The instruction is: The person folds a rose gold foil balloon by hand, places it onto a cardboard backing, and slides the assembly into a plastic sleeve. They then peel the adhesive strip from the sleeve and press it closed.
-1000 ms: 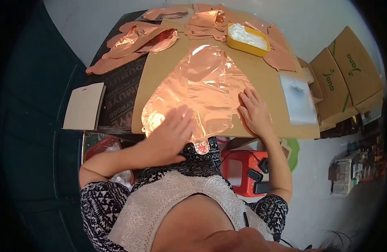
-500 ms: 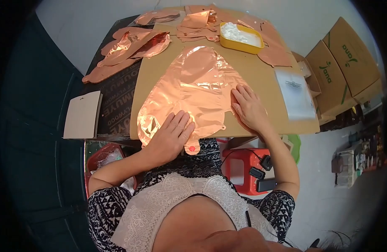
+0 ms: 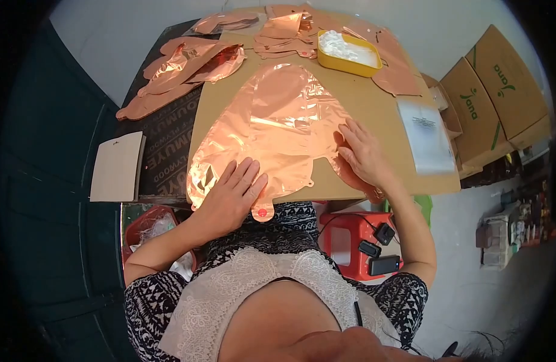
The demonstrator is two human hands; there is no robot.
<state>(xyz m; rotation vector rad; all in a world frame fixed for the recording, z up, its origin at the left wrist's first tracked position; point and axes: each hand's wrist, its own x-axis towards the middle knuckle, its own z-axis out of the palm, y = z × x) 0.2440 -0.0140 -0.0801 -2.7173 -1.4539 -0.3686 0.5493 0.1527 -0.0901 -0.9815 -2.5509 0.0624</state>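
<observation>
A flat, shiny rose-gold foil balloon [image 3: 278, 114] lies on the cardboard-covered table [image 3: 405, 175] in front of me. Its short tab with a red dot hangs over the front edge. My left hand [image 3: 234, 196] rests on the balloon's lower left part, fingers stretched out. On its right side lies my right hand [image 3: 365, 154], fingers extended and slightly bent over the foil. Below that hand, a narrow part of the balloon curves down to the front edge.
More foil pieces [image 3: 187, 66] are piled at the back left, with another stack [image 3: 284, 45] at the back. A yellow tub [image 3: 350, 67] holds white material. Right of it lies a clear plastic sheet [image 3: 426, 136]. Cardboard boxes [image 3: 507, 84] stand at the right, a red stool [image 3: 341, 241] below.
The balloon and my left hand have shifted left. My right hand has moved slightly right, and the balloon's narrow right part now shows further down by the front edge.
</observation>
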